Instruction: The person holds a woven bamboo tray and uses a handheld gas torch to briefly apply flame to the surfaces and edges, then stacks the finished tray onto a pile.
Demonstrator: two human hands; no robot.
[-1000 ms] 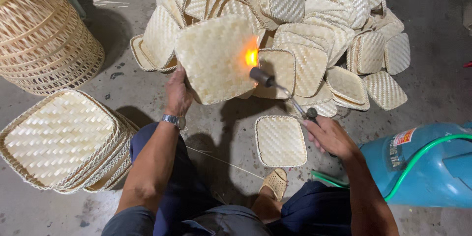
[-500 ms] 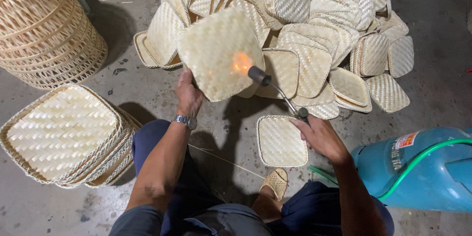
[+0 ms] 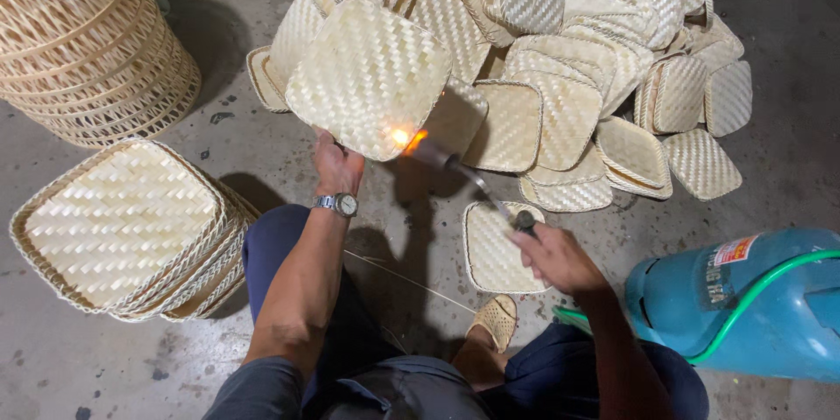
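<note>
My left hand (image 3: 337, 164), with a wristwatch on the wrist, grips the lower edge of a square woven bamboo tray (image 3: 367, 74) and holds it up, tilted. My right hand (image 3: 553, 255) is shut on the handle of a gas torch (image 3: 464, 172). The torch's nozzle points at the tray's lower right corner, where a small orange flame (image 3: 404, 137) licks the weave. A single woven tray (image 3: 497, 249) lies flat on the floor just under my right hand.
A large heap of woven trays (image 3: 569, 61) covers the floor ahead. A stack of finished trays (image 3: 122, 227) sits at my left. Tall round baskets (image 3: 79, 44) stand at the far left. A blue gas cylinder (image 3: 752, 306) with a green hose lies at my right.
The tray has turned in my left hand, and the flame has shifted from the tray's right side down to its lower corner. My right hand moved slightly lower with the torch.
</note>
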